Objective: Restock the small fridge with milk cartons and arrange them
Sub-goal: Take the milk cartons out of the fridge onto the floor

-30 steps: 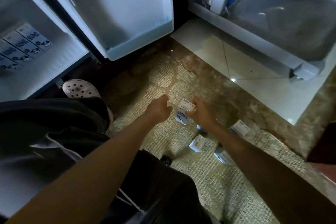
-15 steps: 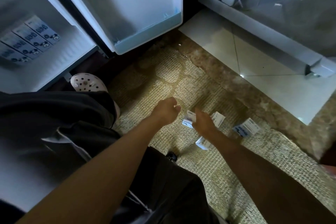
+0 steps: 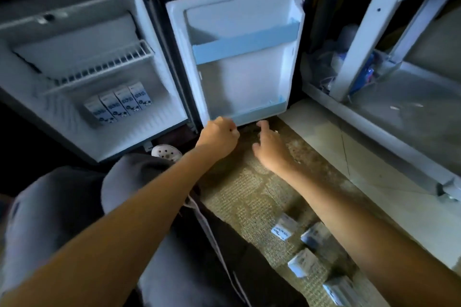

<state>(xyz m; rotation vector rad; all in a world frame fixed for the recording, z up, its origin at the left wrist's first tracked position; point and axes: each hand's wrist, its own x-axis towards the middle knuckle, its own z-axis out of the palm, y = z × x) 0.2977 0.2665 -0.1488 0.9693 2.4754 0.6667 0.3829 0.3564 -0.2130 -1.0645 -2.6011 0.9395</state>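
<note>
The small fridge (image 3: pixel 154 129) stands open at the left, with several white milk cartons (image 3: pixel 117 104) upright in a row on its floor. Its door (image 3: pixel 239 67) hangs open in the middle, and its shelves hold nothing. My left hand (image 3: pixel 219 136) is a closed fist at the door's lower edge, with nothing visible in it. My right hand (image 3: pixel 270 149) hovers beside it over the rug, fingers spread and empty. Several more milk cartons (image 3: pixel 283 228) lie loose on the rug under my right forearm.
A woven rug (image 3: pixel 247 189) covers the floor in front of the door. A white metal frame (image 3: pixel 366 30) with bags behind it stands at the right on pale tiles. My knees and a white perforated shoe (image 3: pixel 166 152) are in front of the fridge.
My right hand has let go of the carton it held over the rug. Both hands have moved up to the door's lower edge. The view has lifted from the rug to the fridge.
</note>
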